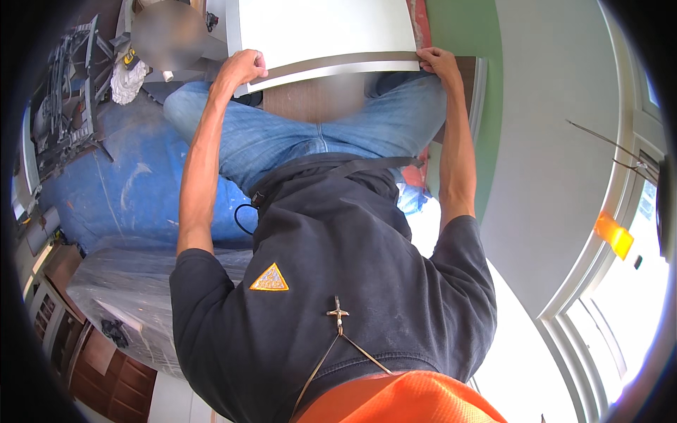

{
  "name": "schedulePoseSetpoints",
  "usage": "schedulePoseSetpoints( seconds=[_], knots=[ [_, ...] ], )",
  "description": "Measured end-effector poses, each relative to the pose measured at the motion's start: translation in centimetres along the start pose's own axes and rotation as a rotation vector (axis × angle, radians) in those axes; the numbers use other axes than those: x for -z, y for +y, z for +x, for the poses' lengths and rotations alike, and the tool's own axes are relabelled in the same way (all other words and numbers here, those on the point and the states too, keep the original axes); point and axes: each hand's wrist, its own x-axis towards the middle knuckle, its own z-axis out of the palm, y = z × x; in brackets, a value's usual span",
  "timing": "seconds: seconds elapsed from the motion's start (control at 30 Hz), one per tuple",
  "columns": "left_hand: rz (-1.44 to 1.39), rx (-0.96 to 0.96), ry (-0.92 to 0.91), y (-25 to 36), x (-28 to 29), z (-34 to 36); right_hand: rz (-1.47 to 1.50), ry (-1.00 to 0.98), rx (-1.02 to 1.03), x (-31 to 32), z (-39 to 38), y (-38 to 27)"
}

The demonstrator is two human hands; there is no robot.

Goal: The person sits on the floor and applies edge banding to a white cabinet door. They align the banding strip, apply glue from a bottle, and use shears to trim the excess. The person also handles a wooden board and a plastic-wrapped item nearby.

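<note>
A broad white panel (324,28) lies in front of me at the top of the view, with a brown band (331,63) and a pale edge strip along its near side. My left hand (242,68) is closed on the near left corner of the panel, fingers curled over it. At the other end of the same edge, my right hand (440,63) pinches the near right corner between thumb and fingers. Below the panel, between my jeans-clad legs, a brown wood-grain surface (296,102) shows. The panel's far end is cut off by the frame.
Blue sheeting (141,176) covers the floor at left, beside a plastic-wrapped bulky thing (134,296). A black metal frame (70,92) stands far left. Crumpled white plastic (128,83) lies near the panel. At right are a grey wall (557,134) and a window with an orange tag (613,235).
</note>
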Motion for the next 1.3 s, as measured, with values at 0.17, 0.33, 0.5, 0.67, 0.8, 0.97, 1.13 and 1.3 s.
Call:
schedulePoseSetpoints(
  seconds=[0.17,0.33,0.5,0.67,0.8,0.97,1.13,1.3],
  knots=[
    [0.108,-0.016,-0.066,-0.2,1.1,1.0,-0.019,-0.006,-0.069,0.3,0.6,0.2],
    [0.129,0.023,-0.032,0.8,1.5,0.0,-0.057,-0.019,-0.018,0.1,0.1,0.2],
    [0.151,0.039,-0.046,1.7,1.8,-0.6,-0.084,0.023,-0.007,-0.3,-1.0,-0.2],
    [0.18,0.034,-0.061,1.5,1.9,-0.5,-0.14,0.117,0.069,-1.3,-2.2,-0.8],
    [0.187,0.024,-0.052,1.3,1.5,-0.5,-0.14,0.153,0.1,-1.7,-3.0,-1.0],
    [0.169,0.028,-0.035,0.9,1.4,-0.9,-0.157,0.17,0.107,-2.0,-3.4,-1.0],
    [0.113,0.052,-0.044,0.5,1.1,-0.8,-0.086,0.1,0.088,-1.4,-3.1,-0.4],
    [0.095,0.025,-0.038,1.0,1.5,-1.3,-0.075,0.102,0.099,-1.6,-3.4,-0.8]
  ],
)
